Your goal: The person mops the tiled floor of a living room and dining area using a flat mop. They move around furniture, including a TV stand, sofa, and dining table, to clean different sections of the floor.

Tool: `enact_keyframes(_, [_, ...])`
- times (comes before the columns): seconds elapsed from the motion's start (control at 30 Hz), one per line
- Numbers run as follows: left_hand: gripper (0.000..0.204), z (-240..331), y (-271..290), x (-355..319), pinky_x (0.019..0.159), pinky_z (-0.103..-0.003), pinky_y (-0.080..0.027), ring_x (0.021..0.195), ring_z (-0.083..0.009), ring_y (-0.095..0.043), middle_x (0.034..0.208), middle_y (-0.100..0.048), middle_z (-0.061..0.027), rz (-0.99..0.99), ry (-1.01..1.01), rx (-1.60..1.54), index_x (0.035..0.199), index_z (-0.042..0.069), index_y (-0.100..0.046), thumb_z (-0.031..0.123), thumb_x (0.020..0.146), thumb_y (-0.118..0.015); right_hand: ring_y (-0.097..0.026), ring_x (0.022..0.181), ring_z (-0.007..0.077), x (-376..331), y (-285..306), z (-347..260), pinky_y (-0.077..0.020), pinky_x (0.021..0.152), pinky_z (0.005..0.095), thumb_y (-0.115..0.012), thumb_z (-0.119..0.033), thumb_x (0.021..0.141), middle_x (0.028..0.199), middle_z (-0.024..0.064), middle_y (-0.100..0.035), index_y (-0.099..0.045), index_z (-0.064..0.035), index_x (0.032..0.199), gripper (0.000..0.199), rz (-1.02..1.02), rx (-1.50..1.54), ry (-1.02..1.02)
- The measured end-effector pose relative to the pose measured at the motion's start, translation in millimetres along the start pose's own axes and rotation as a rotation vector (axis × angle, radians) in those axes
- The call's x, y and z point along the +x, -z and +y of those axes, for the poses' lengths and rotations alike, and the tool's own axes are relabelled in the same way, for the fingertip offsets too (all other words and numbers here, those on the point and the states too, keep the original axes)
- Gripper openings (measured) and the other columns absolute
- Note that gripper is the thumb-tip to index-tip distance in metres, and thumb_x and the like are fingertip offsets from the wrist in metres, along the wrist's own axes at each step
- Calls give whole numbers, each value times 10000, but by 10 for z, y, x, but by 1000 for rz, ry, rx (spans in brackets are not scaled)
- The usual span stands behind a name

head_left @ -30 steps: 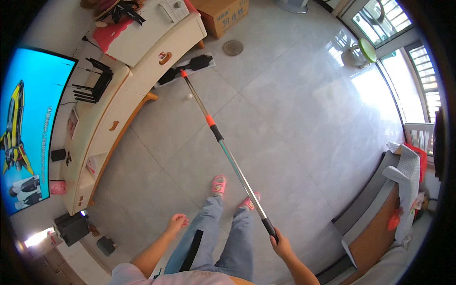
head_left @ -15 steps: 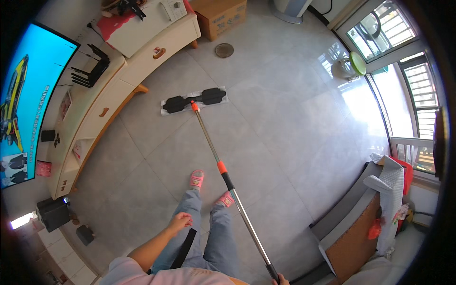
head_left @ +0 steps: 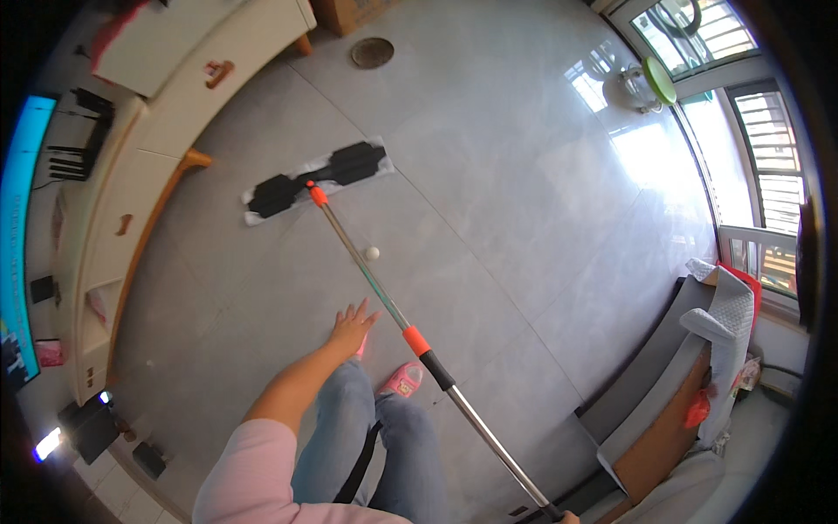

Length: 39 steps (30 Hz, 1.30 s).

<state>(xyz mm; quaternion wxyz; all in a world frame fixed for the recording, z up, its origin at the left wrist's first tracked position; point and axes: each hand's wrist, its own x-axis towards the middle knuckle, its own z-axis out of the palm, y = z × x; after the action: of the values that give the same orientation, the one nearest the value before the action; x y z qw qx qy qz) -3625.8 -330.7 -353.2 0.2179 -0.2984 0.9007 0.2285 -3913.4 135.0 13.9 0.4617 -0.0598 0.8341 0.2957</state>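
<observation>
My right hand (head_left: 569, 517), mostly cut off at the lower edge, is closed around the dark grip of a flat mop (head_left: 417, 341). The mop's metal pole has orange and black joints and slants up and left to a wide black mop head (head_left: 278, 194) with a whitish pad, lying on the floor. My left hand (head_left: 352, 325) reaches forward, fingers spread, holding nothing, above one pink slipper. Beyond its fingertips, a small white ball (head_left: 373, 253) shows just right of the pole. A second pink slipper (head_left: 402, 381) is on my other foot.
A long cream cabinet (head_left: 166, 188) with a router (head_left: 83, 140) stands along the left. A round drain cover (head_left: 373, 53) lies in the grey tiles (head_left: 515, 201). A lidded container (head_left: 650, 86) is by the window; a grey sofa (head_left: 646, 375) stands at right.
My left hand has stretched forward and its curled fingers have spread. A white ball now shows beside the pole. The view has shifted, with the mop head farther left in it.
</observation>
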Motion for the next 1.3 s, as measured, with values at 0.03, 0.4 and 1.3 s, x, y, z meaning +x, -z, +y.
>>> enact_keyframes(0.03, [557,-22,-148,300,822,-497,-309,1067,-325,-322,1288,-178,-120,71,-77,128,1220,215,-286,146,706,-486,-536,728,341,174,-6,-2,-413,627,383,-574,-180,587,721,165,-572,-562,-51,743,203,40,-20,-7])
enact_keyframes(0.4, [292,2,-1672,1720,784,-392,-373,944,-311,-400,1073,-396,-161,121,100,-371,976,93,-469,177,697,-486,-522,693,368,1025,-554,-266,-403,596,393,-543,-210,662,707,201,-549,-532,-28,770,212,146,-14,91])
enact_keyframes(1.3, [350,-1597,4944,-3859,514,-228,-425,604,-99,-507,848,-483,-69,1129,499,-1333,943,15,-400,132,687,-607,-578,630,229,-2121,2740,-198,-456,544,312,-559,-152,445,652,118,-573,-610,-63,624,206,341,-479,151])
